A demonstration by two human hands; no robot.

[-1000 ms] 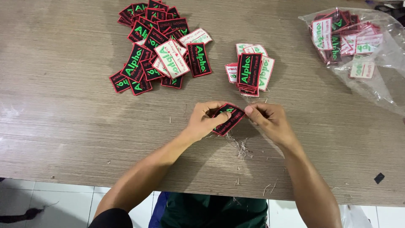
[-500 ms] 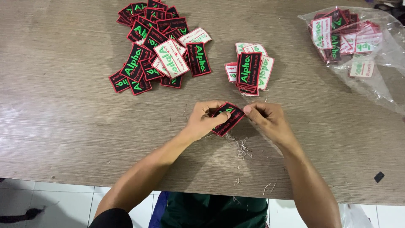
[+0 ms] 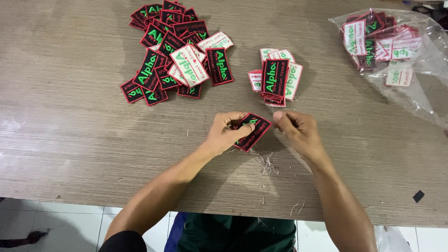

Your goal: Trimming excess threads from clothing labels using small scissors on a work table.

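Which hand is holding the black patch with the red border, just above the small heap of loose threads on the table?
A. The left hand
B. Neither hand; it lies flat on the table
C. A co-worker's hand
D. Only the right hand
A: the left hand pinches the black patch by its edge, while the right hand is beside it, fingers pinched together just off its corner.

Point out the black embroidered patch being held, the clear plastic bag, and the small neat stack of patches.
black embroidered patch [image 3: 254, 130], head view, its middle
clear plastic bag [image 3: 422, 95], head view, bare film
small neat stack of patches [image 3: 275, 77], head view, top patch
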